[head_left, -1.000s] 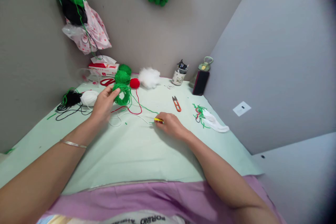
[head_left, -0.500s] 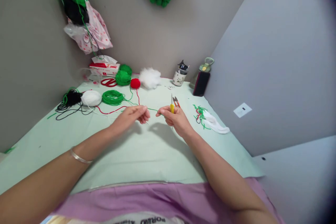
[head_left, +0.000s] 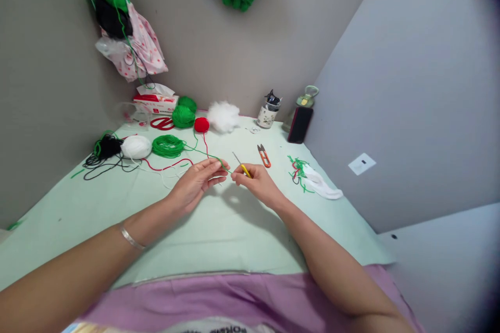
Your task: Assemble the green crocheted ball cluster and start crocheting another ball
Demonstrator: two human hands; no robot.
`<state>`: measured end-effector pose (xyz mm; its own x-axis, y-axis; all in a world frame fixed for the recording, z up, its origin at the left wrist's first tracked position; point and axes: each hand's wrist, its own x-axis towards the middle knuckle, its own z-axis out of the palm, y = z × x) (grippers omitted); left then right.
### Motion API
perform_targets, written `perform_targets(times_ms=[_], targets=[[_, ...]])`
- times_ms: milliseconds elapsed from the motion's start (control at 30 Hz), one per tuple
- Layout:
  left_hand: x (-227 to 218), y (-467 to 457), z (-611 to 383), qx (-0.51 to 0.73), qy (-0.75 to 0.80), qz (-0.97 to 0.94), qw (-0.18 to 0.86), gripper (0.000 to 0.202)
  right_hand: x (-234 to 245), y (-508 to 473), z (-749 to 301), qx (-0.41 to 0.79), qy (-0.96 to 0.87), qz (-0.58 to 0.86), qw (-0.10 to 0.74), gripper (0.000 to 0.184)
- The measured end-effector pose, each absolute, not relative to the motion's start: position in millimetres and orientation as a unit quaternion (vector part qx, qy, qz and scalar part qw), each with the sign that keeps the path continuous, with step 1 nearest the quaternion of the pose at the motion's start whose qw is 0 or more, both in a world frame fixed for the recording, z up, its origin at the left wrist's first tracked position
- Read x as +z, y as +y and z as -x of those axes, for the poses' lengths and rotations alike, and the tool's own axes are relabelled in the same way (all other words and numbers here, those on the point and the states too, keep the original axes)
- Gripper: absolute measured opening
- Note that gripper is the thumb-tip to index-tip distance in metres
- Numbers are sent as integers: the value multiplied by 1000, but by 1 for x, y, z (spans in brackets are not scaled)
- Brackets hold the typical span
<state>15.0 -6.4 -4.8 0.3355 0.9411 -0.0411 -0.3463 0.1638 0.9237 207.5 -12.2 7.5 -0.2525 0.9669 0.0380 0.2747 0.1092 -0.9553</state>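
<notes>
Gripping a yellow-handled hook point(head_left: 246, 170) in the right hand point(head_left: 258, 182), with fingers closed narrowly around the handle; aiming its metal tip away from the wrist and toward the left-hand side. Guiding a green strand point(head_left: 207, 153) across the fingertips of the left hand point(head_left: 197, 182), with fingers partly curled and thumb near forefinger. Cannot tell whether clamped there by the thumb or merely laid over. Bridging the small gap between both hands with the same strand, then reaching the right fingertips; cannot tell how tightly pinched.

Noting just left of and beyond the left grip: coil of green yarn point(head_left: 167, 146), in line with the strand. Further left: white ball of yarn point(head_left: 136, 146), then black yarn point(head_left: 106, 146) in a loose tangle. Straight beyond the left grip: red ball of yarn point(head_left: 201, 125), beside green balls of yarn point(head_left: 183, 116) and white stuffing point(head_left: 224, 116). Just beyond the right grip: orange snips point(head_left: 264, 156), lying flat with blades pointing away. Well to the right of the right grip: yarn scraps point(head_left: 299, 168), touching a white cloth point(head_left: 322, 187). Further beyond the right grip: cup point(head_left: 267, 115), and dark phone point(head_left: 300, 125) upright against a bottle point(head_left: 304, 100). Beneath both hands: pale green table cover point(head_left: 187, 244).
</notes>
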Motion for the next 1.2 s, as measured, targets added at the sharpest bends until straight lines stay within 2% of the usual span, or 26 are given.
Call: perform_targets(times_ms=[167, 367, 533, 833, 1033, 1200], targets=[[-6, -13, -20, 435, 355, -418, 714, 24, 11, -9, -212, 567, -539, 429, 452, 23], [-12, -16, -24, 407, 353, -449, 713, 29, 11, -11, -211, 668, -497, 350, 429, 28], [-14, -10, -20, 460, 370, -516, 621, 27, 8, -9, -209, 666, -462, 375, 451, 26], [-12, -13, -16, 458, 407, -627, 482, 20, 2, -8, -206, 676, -461, 426, 386, 33], [-13, -13, -18, 456, 398, -621, 497, 18, 2, -11, -202, 665, -504, 428, 348, 33], [-18, -11, -21, 453, 365, -589, 561, 22, 2, -10, -203, 652, -500, 420, 385, 31]])
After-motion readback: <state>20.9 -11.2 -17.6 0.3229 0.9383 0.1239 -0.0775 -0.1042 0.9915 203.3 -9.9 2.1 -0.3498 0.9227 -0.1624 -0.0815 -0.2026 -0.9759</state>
